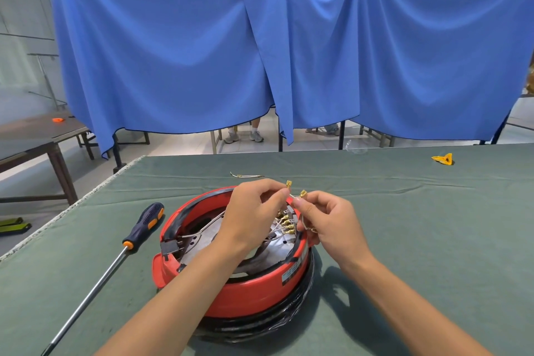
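1. Above the open red casing [248, 295], a short wire [293, 196] is being held clear of the table [404, 240], with a brass clip at each end pointing up.
2. The wire is being pinched between thumb and forefinger by the left hand [248, 211] just under one clip. It is being pinched the same way by the right hand [326, 220] under the other, so both grips are closed on the wire.
3. Step in hand, as judged: the wire is being lined up for fitting inside the casing. Whether it is instead being taken off cannot be told.
4. A row of brass terminals [286, 224] is being partly hidden by the left hand, directly beneath the wire.
5. Next move, as judged: one clip is likely being brought down onto a free tab in that row. It calls for a square approach and a grip on the clip body rather than the wire, so the crimp is not being strained.
6. Nothing else is being touched: a screwdriver [144, 225] is lying left of the casing and a spare wire [245, 175] just beyond it.
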A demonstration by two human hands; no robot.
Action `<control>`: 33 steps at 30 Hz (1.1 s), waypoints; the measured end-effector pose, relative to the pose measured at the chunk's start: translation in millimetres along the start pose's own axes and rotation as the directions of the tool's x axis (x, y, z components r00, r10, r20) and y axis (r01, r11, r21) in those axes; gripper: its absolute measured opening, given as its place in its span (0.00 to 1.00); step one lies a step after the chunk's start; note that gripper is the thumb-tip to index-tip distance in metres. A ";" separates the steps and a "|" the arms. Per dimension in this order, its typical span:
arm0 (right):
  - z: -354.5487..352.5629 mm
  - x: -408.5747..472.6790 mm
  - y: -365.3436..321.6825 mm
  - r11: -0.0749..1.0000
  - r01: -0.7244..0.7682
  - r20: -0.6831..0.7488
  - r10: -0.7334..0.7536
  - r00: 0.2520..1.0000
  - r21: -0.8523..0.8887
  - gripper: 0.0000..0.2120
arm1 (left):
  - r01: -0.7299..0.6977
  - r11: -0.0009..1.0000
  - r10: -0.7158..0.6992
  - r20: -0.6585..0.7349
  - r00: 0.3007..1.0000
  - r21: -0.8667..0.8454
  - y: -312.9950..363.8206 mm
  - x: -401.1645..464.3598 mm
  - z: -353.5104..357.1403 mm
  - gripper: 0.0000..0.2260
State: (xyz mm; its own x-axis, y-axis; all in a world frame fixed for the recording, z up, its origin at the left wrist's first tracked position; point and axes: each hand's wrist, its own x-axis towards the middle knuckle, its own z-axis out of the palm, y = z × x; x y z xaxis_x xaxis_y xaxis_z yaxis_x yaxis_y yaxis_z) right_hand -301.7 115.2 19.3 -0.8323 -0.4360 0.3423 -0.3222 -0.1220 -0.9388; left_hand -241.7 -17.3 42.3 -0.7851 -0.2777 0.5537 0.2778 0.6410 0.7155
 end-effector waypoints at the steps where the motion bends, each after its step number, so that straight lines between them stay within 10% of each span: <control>1: 0.6 -0.6 -0.4 1.000 0.006 -0.013 -0.006 1.000 -0.009 0.08 | 0.012 0.999 -0.012 -0.005 1.000 -0.052 1.6 -0.1 -0.3 0.06; 7: 1.7 -0.7 -1.5 0.996 -0.014 -0.255 -0.008 0.967 -0.086 0.05 | 0.076 0.938 -0.147 -0.188 0.971 -0.339 5.2 5.3 -6.7 0.06; 11: 1.1 -1.1 -5.5 0.997 -0.074 -0.201 0.071 0.977 -0.010 0.11 | -0.149 0.987 0.159 -0.282 0.946 0.058 0.3 3.8 -12.2 0.04; 14: 3.1 -1.3 -8.3 0.991 -0.106 -0.136 0.117 0.984 0.087 0.18 | -0.329 0.840 0.405 -0.095 0.910 0.432 1.7 -1.1 -6.2 0.03; 18: 0.0 -0.4 -7.9 0.980 -0.169 -0.090 0.178 0.980 0.101 0.13 | -0.438 0.751 0.449 0.103 0.887 0.495 5.1 -3.7 0.4 0.04; 23: -3.5 1.9 -2.4 0.972 -0.207 -0.042 0.212 0.976 0.109 0.07 | -0.363 0.817 0.318 0.175 0.932 0.449 2.0 -6.9 -0.1 0.08; 29: -2.7 2.9 6.3 0.995 -0.088 -0.092 0.083 0.992 -0.056 0.08 | 0.121 0.910 -0.039 -0.210 0.977 0.396 -4.2 5.3 -4.5 0.07; 33: -2.7 3.8 10.2 0.984 -0.029 -0.049 0.021 0.999 -0.174 0.10 | 0.281 0.939 -0.269 -0.083 0.959 0.197 -8.9 10.7 -10.1 0.10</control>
State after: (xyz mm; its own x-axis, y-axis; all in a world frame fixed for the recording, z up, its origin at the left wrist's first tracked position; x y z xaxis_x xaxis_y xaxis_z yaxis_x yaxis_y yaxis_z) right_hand -309.3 114.7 11.1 -0.8601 -0.3938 0.3243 -0.3715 0.0478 -0.9272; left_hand -247.0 -33.2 46.1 -0.7821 -0.4986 0.3739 -0.0683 0.6649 0.7438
